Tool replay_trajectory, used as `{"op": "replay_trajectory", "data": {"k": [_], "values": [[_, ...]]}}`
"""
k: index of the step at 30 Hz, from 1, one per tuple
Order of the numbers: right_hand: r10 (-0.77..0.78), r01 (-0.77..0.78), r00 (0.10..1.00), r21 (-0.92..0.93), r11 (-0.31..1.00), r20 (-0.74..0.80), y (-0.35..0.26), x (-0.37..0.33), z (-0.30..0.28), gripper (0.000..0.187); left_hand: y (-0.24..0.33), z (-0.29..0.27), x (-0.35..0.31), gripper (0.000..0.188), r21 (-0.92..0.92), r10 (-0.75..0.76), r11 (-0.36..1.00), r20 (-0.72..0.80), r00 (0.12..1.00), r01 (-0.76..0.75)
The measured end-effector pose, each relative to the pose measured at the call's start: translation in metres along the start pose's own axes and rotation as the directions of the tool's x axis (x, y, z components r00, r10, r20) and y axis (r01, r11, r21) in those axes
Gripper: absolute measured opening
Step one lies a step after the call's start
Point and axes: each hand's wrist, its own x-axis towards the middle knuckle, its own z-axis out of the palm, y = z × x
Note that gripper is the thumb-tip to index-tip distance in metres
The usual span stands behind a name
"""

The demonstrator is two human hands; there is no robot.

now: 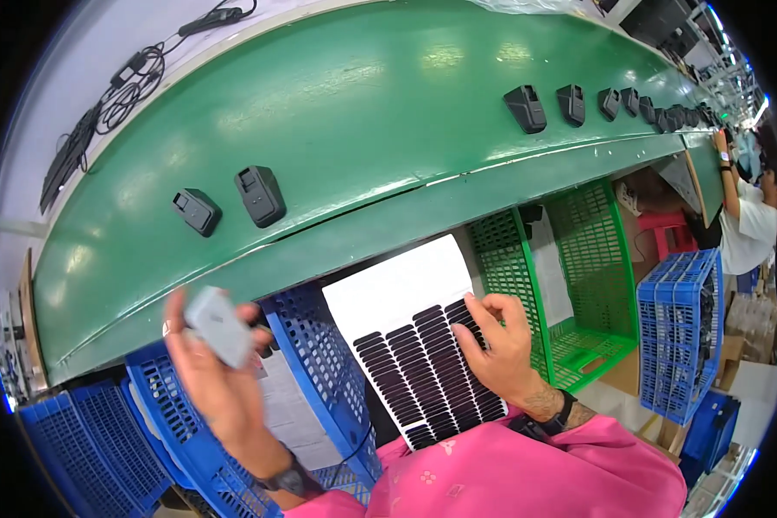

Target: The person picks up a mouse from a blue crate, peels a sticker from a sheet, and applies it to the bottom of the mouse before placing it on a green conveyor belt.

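My left hand [220, 388] is closed around a light grey, flat, rounded rectangular block [219, 326], held up over the bench's front edge and blurred by motion. Close in front of my body lies a white sheet [397, 281] bearing columns of black elongated stickers [423, 367]. My right hand [502, 352] rests at the right side of this sheet by the top of the sticker columns. Its thumb and index finger are a little apart on the stickers, and the other fingers curl.
Two black charger-like cradles [260, 197] stand on the green bench [354, 112], with a row of similar ones [527, 109] farther right. Blue baskets [311, 380] and a green basket [591, 276] sit below its edge. Cables [134, 82] lie behind; a person [747, 216] works at far right.
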Motion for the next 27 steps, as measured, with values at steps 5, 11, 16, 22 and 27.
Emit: {"op": "replay_trajectory", "data": {"k": [5,11,16,22,27], "values": [[-0.035,0.035,0.999,-0.116,0.993,0.004,-0.010,0.008,0.009,0.036,-0.066,0.029,-0.059,0.058,-0.256,-0.388,0.858,0.248,0.888,0.446],[0.032,-0.031,0.999,0.015,0.999,-0.039,-0.016,0.003,0.018,0.024,-0.075,0.052,-0.087,0.059,-0.012,-0.430,0.900,0.130,0.894,0.435],[0.089,-0.080,0.995,0.180,0.980,-0.047,-0.015,0.003,0.018,0.013,-0.077,0.053,-0.093,0.054,-0.021,-0.400,0.912,0.183,0.898,0.411],[0.396,-0.573,0.794,0.786,0.232,0.462,-0.027,0.015,-0.041,0.006,-0.059,0.073,-0.100,0.047,0.085,-0.463,0.885,0.266,0.845,0.458],[0.238,-0.650,0.758,0.734,0.195,0.608,-0.051,0.038,-0.065,0.006,-0.040,0.088,-0.105,0.044,0.232,-0.451,0.890,0.330,0.829,0.392]]}}
